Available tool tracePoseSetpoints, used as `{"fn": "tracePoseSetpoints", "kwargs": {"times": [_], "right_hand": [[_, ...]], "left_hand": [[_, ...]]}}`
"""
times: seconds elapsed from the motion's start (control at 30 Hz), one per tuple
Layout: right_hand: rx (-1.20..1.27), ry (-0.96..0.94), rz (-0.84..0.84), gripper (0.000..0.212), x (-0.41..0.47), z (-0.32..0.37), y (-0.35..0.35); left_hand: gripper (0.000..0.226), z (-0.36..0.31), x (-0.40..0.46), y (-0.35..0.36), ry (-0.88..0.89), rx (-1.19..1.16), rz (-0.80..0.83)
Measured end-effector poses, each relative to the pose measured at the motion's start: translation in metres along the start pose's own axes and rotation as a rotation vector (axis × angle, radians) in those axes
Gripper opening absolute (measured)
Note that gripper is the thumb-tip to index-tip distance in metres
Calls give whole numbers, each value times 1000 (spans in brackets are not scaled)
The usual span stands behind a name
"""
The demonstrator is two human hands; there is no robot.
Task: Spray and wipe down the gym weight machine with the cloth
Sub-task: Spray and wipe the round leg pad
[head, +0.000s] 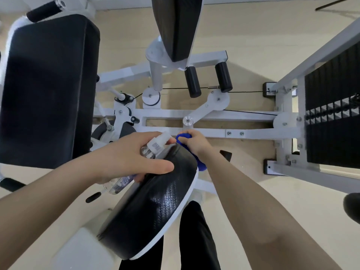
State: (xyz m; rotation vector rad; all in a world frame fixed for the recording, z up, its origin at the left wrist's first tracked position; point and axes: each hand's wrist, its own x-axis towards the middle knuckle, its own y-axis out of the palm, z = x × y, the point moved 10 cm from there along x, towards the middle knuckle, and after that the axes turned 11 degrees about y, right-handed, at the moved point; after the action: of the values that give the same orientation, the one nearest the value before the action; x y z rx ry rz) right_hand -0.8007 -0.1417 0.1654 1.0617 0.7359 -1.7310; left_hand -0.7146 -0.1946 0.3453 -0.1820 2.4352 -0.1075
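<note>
Centre-bottom of frame: black pad (155, 207) on white backing, tilted, part of weight machine (233, 133).

L hand (134, 158): fingers curled round clear spray bottle (152, 151), thumb laid over pad's upper edge. Bottle nozzle points toward frame centre.

R hand (196, 142): bunched round blue cloth (201, 162), pressed to pad's upper-right edge, just below white frame bar.

Handling (est.):
- cloth soft, light, conforms to pad rim; hold as a wad.
- bottle light, rigid plastic, likely slick if wet; grip at mid-body, finger free for the pump.
- pad vinyl-like, smooth, prob. firm foam; may swing if pushed, so brace w/ L thumb.

Count: 1 bottle, 1 cloth, 2 hands, 2 roller pads (223, 76) upper centre, 1 weight stack (331, 114) right, 1 seat cushion (44, 90) left.
</note>
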Motion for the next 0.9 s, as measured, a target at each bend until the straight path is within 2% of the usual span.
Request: {"fn": "tracePoseSetpoints", "kwargs": {"times": [0.1,0.17,0.23,0.27,0.33,0.4,0.47,0.57,0.67,0.73,0.8,0.9], "right_hand": [[142,12,159,14,-12,5,2],[318,-32,319,14,-29,14,0],[368,-87,410,15,-40,19,0],[386,-97,403,14,-40,20,-1],[338,-48,272,12,-20,9,-2],[111,-9,30,11,11,-7,-3],[-88,29,-73,12,27,-21,-1],[-4,42,37,12,12,-17,-2],[84,-152,161,13,-38,21,-12],[82,-291,205,18,-71,45,-13],[61,-329,178,22,-85,52,-12],[-16,-305,-30,20,-79,47,-17]], "left_hand": [[53,-3,-1,0,15,-25,-17],[50,-4,-1,-1,19,-26,-23],[47,-3,-2,-2,22,-42,-29],[47,-3,-2,-2,25,-50,-30],[51,0,-1,-5,25,-50,-52],[53,3,-1,-8,25,-33,-82],[53,2,-1,-7,35,-25,-75],[45,1,-2,-4,15,-9,-57],[32,-1,-3,-4,13,-19,-71],[31,-3,-4,-2,18,-25,-75],[35,0,-6,-4,0,-43,-108],[33,6,-9,-9,-8,-59,-177]]}}
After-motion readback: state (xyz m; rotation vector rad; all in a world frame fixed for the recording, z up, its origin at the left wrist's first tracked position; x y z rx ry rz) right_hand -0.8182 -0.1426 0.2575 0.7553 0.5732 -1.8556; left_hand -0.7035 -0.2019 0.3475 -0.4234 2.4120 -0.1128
